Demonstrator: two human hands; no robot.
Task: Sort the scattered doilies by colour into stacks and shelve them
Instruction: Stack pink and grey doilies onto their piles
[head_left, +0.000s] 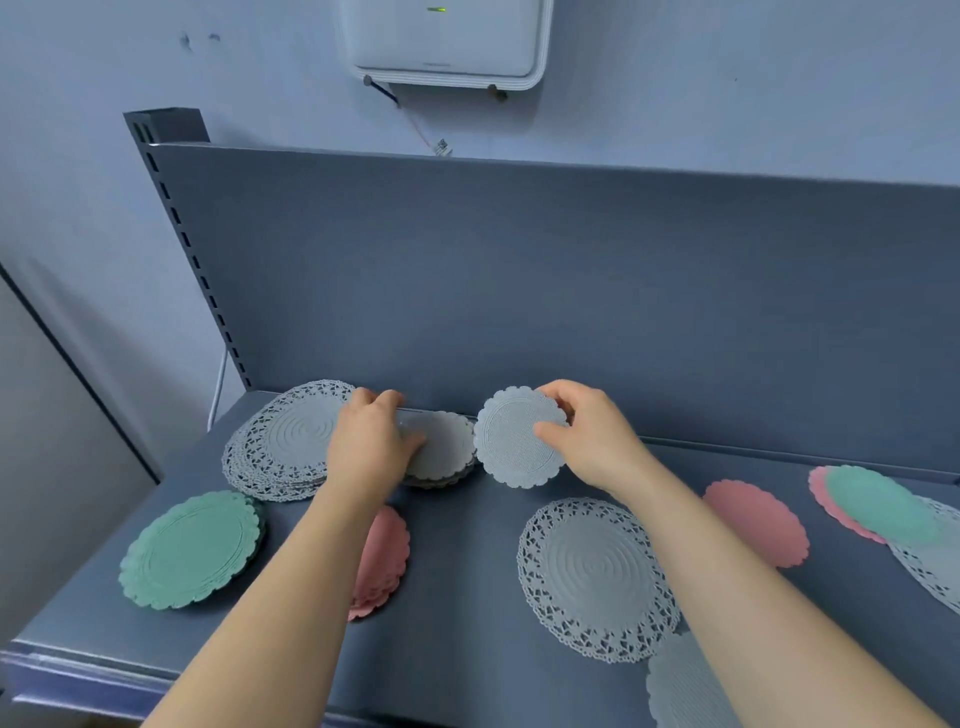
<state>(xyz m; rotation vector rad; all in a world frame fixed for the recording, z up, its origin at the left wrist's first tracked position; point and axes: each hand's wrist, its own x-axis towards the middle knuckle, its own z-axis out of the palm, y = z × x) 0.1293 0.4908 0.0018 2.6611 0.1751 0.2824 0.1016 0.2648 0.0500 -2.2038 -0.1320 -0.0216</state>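
My right hand (587, 436) holds a small white scalloped doily (514, 441) tilted up, just right of a stack of small white doilies (447, 452) at the back of the shelf. My left hand (369, 441) rests on that stack's left side, fingers curled over it. A stack of large white lace doilies (280, 447) lies to the left. In front sit a green stack (192, 551) and a pink stack (384, 561), the pink one partly under my left forearm. Loose on the shelf: a large lace doily (592, 577), a pink doily (758, 519), and a small white one (685, 686).
The grey shelf (467, 623) has an upright back panel (571, 286) right behind the stacks. At the far right a green doily (878, 509) overlaps a pink one (831, 506) and a lace one (930, 571). A white box (447, 41) hangs on the wall above.
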